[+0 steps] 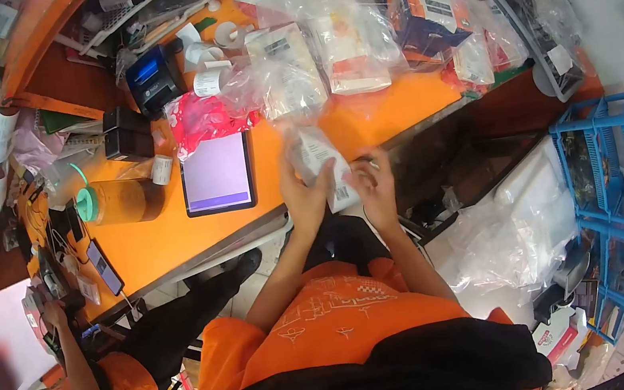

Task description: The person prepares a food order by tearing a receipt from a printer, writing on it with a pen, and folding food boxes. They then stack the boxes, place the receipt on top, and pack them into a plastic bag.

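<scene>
My left hand (309, 199) grips a white printed packet (315, 152) in clear plastic, its thumb across the front. The packet is tilted over the front edge of the orange table (277, 152), with printed text and a barcode-like patch on it. At the packet's lower right side is my right hand (375, 185), its fingers curled and pinched, slightly blurred. What sits between those fingertips I cannot tell. Left of the packet lies a tablet (216, 174) with a lit, pale screen. A red patterned plastic bag (206, 120) touches its top edge.
Clear-bagged parcels (349, 40) crowd the table's back. A label printer (154, 81), a green-lidded jug (119, 202) and a phone (105, 266) are to the left. Another person in an orange shirt (126, 384) works at lower left. Blue plastic racks (609, 211) stand at right.
</scene>
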Tool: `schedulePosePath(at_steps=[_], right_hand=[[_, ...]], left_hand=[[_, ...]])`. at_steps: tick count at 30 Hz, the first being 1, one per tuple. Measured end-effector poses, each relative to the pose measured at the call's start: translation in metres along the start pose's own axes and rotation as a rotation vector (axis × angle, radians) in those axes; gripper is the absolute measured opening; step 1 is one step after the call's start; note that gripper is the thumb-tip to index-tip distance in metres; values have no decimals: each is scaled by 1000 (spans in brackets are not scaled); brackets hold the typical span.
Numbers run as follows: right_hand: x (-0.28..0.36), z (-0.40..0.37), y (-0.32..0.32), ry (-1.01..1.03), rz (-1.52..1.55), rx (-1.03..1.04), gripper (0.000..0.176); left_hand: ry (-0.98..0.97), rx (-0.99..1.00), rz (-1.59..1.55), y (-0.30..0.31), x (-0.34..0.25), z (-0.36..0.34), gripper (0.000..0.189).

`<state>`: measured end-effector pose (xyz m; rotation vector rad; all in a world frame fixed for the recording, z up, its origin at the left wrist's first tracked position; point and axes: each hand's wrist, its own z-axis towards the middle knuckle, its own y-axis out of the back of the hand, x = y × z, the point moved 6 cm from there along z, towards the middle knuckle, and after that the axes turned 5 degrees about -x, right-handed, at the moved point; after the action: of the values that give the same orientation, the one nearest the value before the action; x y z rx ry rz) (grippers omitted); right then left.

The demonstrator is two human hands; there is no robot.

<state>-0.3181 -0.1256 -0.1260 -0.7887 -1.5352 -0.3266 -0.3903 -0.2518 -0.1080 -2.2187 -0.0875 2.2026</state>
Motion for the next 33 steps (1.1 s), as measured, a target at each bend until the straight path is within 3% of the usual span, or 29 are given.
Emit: schedulePosePath(at_steps=[1,4,5,8,12,15,17,18,19,20,21,22,24,28,29,31,33], right_hand=[[-3,-8,5,-70,-109,230,31],[-54,-23,40,-219,-223,327,19],[-73,-24,58,-227,-349,253,14],[-95,-27,73,-104,-309,74,18],[-114,-33,84,-57,-412,58,21],[-128,-35,76,-168,-224,31,20],[-162,-50,57,-578,-225,327,16],[-163,-52,58,-570,-224,331,16],[-146,-51,57,-382,-478,347,15],[-125,-45,51,-175,-725,354,15],[-96,-35,52,8,-594,194,15],[-73,-23,51,25,-591,207,15],[-15,-2,57,188,-371,1,13],[36,22,-3,25,-191,237,13],[37,24,-17,-35,-124,275,16],[40,26,-35,-121,-29,319,20],[40,27,-52,-78,-74,331,19]], left_hand=[[-51,-120,-65,4,-6,7,28],[-49,-39,6,7,26,22,36],[-217,131,345,6,32,23,44],[-266,300,544,-12,32,21,50],[-454,277,858,-26,14,15,70],[-335,291,921,-24,31,17,76],[-358,282,954,-24,25,16,72],[-388,272,982,-25,21,17,67],[-403,263,980,-22,23,20,67],[-296,330,620,-16,29,24,59],[-190,389,257,-12,34,30,50],[-206,375,255,-6,21,31,50],[284,498,-185,4,12,17,39],[145,437,-103,4,-45,6,68],[-29,347,51,8,-62,10,82],[-112,230,94,19,-75,15,83],[-253,100,132,35,-86,21,80]])
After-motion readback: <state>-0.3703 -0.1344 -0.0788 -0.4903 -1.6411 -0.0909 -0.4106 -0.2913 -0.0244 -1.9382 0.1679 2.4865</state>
